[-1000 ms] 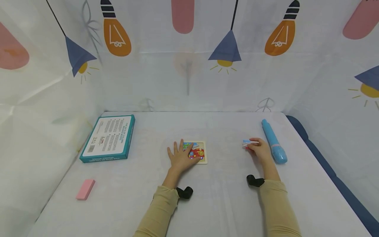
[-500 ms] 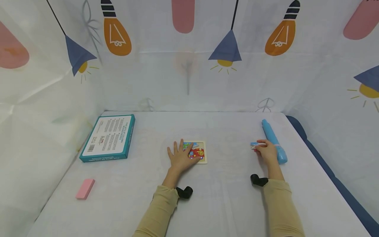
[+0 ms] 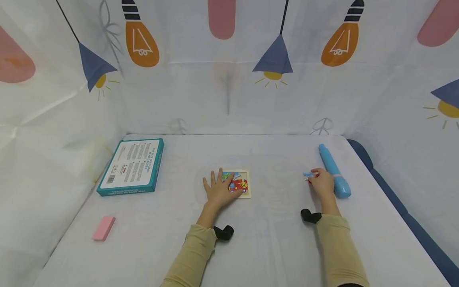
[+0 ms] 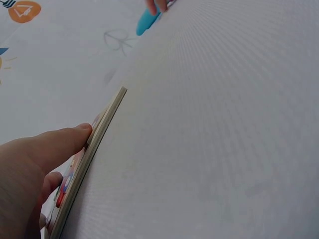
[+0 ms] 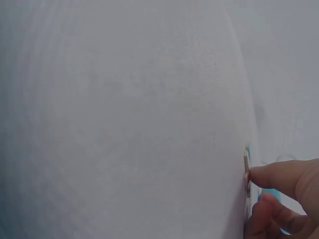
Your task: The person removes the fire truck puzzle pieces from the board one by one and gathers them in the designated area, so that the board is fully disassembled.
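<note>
A square wooden jigsaw puzzle (image 3: 244, 184) with a wooden border and a red vehicle picture lies mid-table. My left hand (image 3: 218, 194) rests on it with fingers spread, covering its left part; in the left wrist view the thumb lies against the board's edge (image 4: 89, 164). Well to the right, my right hand (image 3: 322, 184) pinches a small puzzle piece (image 3: 306, 175), blue with some red, at the table surface. Fingers partly hide the piece; in the right wrist view the thumb touches its thin edge (image 5: 246, 167).
A light-blue bottle-shaped object (image 3: 333, 169) lies just right of my right hand. At the far left is a teal-edged box (image 3: 130, 167) with printed text. A pink block (image 3: 104, 228) lies nearer on the left. Patterned white cloth (image 3: 229, 99) hangs behind the table.
My right hand has slid a little to the right with the puzzle piece, toward the blue bottle-shaped object, which has shifted slightly. My left hand stays on the puzzle.
</note>
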`<action>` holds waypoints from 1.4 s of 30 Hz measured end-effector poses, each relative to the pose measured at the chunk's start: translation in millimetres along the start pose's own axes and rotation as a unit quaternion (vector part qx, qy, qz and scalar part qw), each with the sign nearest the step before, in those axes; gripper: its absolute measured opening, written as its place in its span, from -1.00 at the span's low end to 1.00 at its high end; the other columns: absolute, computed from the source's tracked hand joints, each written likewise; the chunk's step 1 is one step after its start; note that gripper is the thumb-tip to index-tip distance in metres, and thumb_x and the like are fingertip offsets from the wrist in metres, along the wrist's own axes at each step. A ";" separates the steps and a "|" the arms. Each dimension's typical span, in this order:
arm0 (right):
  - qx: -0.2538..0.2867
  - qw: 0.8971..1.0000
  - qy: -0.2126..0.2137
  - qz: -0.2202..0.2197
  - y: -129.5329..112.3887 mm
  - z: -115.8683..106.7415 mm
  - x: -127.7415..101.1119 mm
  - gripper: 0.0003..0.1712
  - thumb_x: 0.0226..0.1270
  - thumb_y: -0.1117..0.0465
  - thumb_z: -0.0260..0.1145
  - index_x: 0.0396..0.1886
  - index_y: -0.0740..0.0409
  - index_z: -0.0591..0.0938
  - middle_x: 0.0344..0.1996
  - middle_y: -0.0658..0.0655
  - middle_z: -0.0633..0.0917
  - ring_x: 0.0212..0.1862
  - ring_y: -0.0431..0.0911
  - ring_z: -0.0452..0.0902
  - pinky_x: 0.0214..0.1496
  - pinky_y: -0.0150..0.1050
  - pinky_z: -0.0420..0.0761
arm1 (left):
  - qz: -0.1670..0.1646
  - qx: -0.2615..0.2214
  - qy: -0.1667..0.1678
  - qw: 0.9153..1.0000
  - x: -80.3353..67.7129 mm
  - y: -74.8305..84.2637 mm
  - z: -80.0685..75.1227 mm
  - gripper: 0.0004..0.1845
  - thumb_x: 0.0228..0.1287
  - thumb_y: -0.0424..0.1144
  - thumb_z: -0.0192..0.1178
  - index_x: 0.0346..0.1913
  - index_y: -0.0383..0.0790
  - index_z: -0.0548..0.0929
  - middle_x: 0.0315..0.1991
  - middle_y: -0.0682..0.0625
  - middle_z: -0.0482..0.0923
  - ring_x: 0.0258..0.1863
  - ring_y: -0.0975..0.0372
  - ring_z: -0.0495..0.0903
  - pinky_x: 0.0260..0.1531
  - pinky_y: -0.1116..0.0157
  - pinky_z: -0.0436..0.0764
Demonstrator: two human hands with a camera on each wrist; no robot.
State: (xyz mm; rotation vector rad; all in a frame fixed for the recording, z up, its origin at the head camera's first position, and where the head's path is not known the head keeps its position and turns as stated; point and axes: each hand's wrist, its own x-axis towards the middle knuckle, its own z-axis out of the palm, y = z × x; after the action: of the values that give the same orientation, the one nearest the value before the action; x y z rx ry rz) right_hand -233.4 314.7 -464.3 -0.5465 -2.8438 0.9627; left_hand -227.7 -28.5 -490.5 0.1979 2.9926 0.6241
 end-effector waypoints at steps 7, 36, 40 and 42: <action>0.054 0.999 -0.002 -0.004 -9.3 0.5 -5.0 -0.58 0.25 0.29 0.14 0.11 0.33 0.45 -0.22 0.29 0.52 -0.40 -0.09 0.49 -0.45 -0.41 0.42 | 0.000 -0.004 -0.004 1.000 -2.6 -0.3 -1.3 -0.18 -0.01 0.41 0.07 0.35 0.21 0.25 0.48 -0.13 -0.12 0.45 -0.16 -0.21 0.30 -0.26 -0.29; 0.211 0.973 -0.054 -0.080 -99.2 53.0 -27.2 -0.59 0.22 0.27 0.24 0.09 0.19 0.51 -0.15 0.25 0.57 -0.31 -0.16 0.48 -0.31 -0.31 0.57 | 0.004 -0.031 -0.012 0.999 -1.4 -2.3 -4.7 -0.11 -0.01 0.39 0.08 0.39 0.09 0.19 0.48 -0.15 -0.10 0.46 -0.12 -0.21 0.31 -0.23 -0.29; 0.207 0.973 -0.056 -0.085 -102.0 57.4 -27.6 -0.60 0.21 0.29 0.24 0.07 0.22 0.52 -0.17 0.27 0.58 -0.32 -0.16 0.48 -0.36 -0.40 0.53 | 0.005 -0.034 -0.011 0.999 -1.3 -2.8 -6.6 -0.11 -0.01 0.39 0.08 0.39 0.09 0.20 0.47 -0.15 -0.09 0.46 -0.12 -0.20 0.32 -0.23 -0.29; 0.200 0.974 -0.062 -0.084 -105.1 61.0 -28.6 -0.61 0.20 0.29 0.25 0.06 0.22 0.52 -0.17 0.28 0.59 -0.29 -0.11 0.50 -0.37 -0.43 0.51 | 0.007 -0.033 -0.011 0.999 -1.1 -3.6 -6.7 -0.10 -0.01 0.40 0.08 0.39 0.09 0.19 0.47 -0.15 -0.09 0.46 -0.12 -0.20 0.32 -0.22 -0.28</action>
State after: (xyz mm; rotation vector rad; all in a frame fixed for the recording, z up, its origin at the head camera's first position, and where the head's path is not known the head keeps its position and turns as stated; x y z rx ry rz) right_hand -250.8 192.0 -448.7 -0.2075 -2.6263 1.5256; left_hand -227.7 -34.5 -485.8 0.2194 2.9473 0.7161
